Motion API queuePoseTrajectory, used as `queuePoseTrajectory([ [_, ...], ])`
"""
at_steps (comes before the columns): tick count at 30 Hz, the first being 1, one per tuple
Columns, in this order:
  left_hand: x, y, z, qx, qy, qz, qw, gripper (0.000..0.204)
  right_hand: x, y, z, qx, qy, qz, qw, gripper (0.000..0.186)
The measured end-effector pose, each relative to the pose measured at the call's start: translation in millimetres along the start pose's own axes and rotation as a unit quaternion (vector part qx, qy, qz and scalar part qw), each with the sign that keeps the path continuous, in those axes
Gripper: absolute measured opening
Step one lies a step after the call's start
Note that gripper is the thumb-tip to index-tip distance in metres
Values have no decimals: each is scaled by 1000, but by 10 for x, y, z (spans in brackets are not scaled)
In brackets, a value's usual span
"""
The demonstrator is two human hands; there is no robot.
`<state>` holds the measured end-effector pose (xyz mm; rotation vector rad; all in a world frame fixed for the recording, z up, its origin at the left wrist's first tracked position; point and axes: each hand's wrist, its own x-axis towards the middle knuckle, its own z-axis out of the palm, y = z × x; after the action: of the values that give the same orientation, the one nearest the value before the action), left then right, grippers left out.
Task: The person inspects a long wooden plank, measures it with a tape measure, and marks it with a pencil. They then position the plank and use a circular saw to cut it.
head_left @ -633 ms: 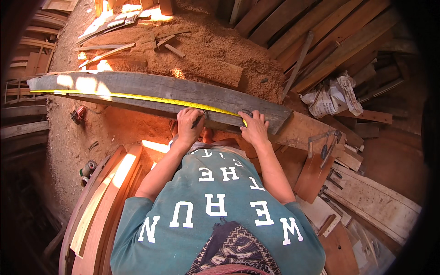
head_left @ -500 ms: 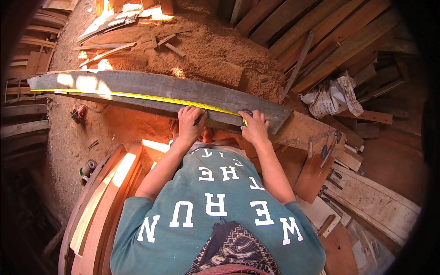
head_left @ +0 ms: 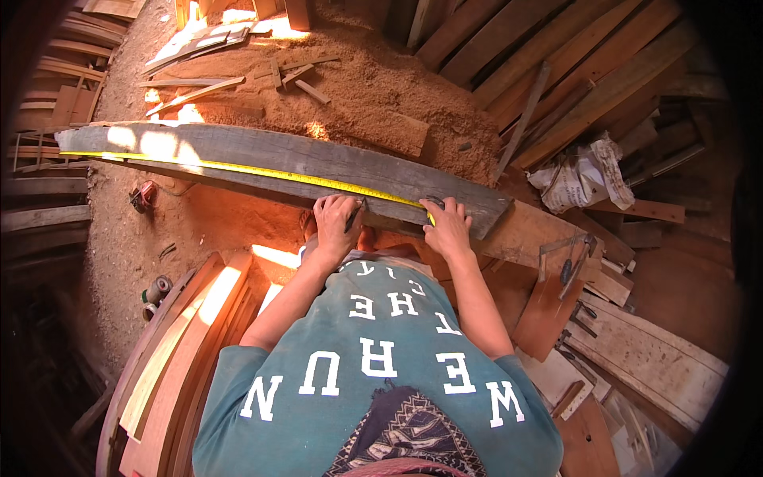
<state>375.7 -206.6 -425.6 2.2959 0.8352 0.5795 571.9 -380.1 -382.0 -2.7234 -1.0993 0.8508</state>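
A long weathered grey plank [head_left: 262, 145] lies across the view, with a yellow tape measure [head_left: 278, 175] stretched along its near edge. My left hand [head_left: 332, 222] is at that edge, just below the tape, closed around a dark, slim marking tool [head_left: 352, 215] whose exact kind I cannot make out. My right hand [head_left: 450, 224], farther right, grips the tape measure's case [head_left: 432, 213], which is partly hidden by my fingers.
Sawdust [head_left: 373, 95] and offcuts lie beyond the plank. Stacked boards [head_left: 572, 95] and a crumpled white sack [head_left: 580, 175] are at the right, clamps [head_left: 571, 270] below them. More boards [head_left: 175, 358] and a red power tool [head_left: 143, 197] are at the left.
The whole view has shifted slightly to the right and down. My hands keep nearly the same places along the plank, with the tape still stretched out.
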Motion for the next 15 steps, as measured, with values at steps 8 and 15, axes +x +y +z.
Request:
queuePoseTrajectory([
  [8, 24, -32, 61, -5, 5, 3, 1000, 13, 2, -6, -40, -2, -9, -3, 1000, 61],
  [15, -99, -37, -55, -37, -38, -4, 999, 14, 10, 18, -25, 3, -6, -7, 1000, 62],
])
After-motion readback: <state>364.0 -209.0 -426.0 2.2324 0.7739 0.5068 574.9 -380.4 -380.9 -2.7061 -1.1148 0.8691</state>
